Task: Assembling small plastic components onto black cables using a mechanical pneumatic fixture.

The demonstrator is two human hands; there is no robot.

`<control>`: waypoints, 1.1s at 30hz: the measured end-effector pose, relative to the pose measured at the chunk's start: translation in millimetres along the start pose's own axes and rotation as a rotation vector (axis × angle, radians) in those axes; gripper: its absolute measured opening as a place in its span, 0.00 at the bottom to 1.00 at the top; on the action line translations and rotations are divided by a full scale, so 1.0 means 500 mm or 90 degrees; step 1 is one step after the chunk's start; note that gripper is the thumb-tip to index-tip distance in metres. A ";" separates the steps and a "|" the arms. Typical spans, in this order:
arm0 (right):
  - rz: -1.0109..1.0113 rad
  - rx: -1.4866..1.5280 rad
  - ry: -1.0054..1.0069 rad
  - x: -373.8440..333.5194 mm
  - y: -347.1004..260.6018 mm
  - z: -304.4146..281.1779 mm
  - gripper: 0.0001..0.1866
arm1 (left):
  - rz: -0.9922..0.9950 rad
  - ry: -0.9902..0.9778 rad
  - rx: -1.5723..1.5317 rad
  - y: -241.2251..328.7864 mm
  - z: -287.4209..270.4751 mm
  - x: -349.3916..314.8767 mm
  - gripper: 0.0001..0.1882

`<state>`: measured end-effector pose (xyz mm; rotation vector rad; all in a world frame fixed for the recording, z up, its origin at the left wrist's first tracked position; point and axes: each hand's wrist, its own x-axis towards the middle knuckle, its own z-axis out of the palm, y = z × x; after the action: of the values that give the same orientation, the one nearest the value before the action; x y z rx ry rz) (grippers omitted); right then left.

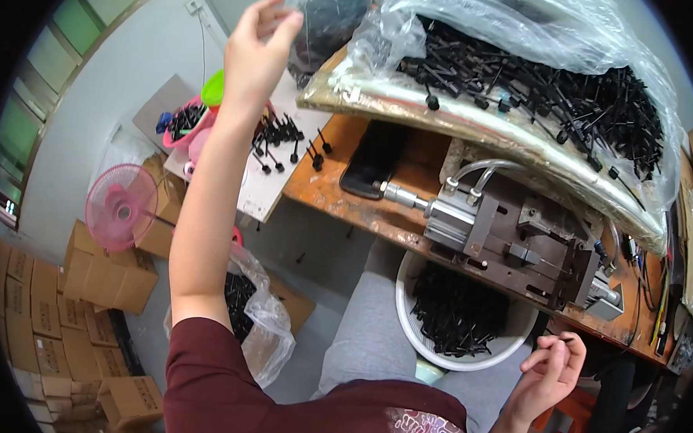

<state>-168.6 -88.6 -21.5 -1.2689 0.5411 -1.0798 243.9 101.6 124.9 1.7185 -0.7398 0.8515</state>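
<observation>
My left hand [263,43] is raised at the upper left, beside a clear plastic bag [325,27]. Its fingers are loosely bent, with the thumb apart, and nothing shows in them. At the lower right my right hand [548,372] hovers near the basin, its fingers curled toward the thumb. A small dark bit shows at its fingertips, too small to name. A metal clamping fixture with an air cylinder [450,222] is fixed on the orange bench [324,203]. Below it, a white basin [404,314] of black stemmed parts [459,309] rests at my lap.
A plastic-lined tray [415,106] heaped with black stemmed parts [526,85] stands above the fixture. A black phone [374,159] lies on the bench. Leftward are a pale side table [258,192] with more parts, a pink fan [121,207] and stacked cartons [66,335].
</observation>
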 end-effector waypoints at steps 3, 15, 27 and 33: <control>0.052 0.006 -0.033 -0.008 0.001 0.027 0.15 | -0.182 -0.129 -0.019 -0.030 -0.076 -0.128 0.15; 0.113 0.029 -0.087 -0.010 0.012 0.035 0.13 | -0.292 -0.187 0.230 -0.165 -0.064 -0.331 0.13; 0.161 0.027 -0.118 -0.018 0.017 0.036 0.13 | -0.203 -0.150 0.302 -0.184 -0.054 -0.368 0.18; 0.161 0.026 -0.103 -0.018 0.018 0.017 0.12 | -0.293 -0.095 0.096 -0.156 -0.056 -0.389 0.08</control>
<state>-162.6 -77.1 -29.7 -1.2032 0.5371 -0.7671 192.8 164.3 -70.6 1.9978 -0.3550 0.4716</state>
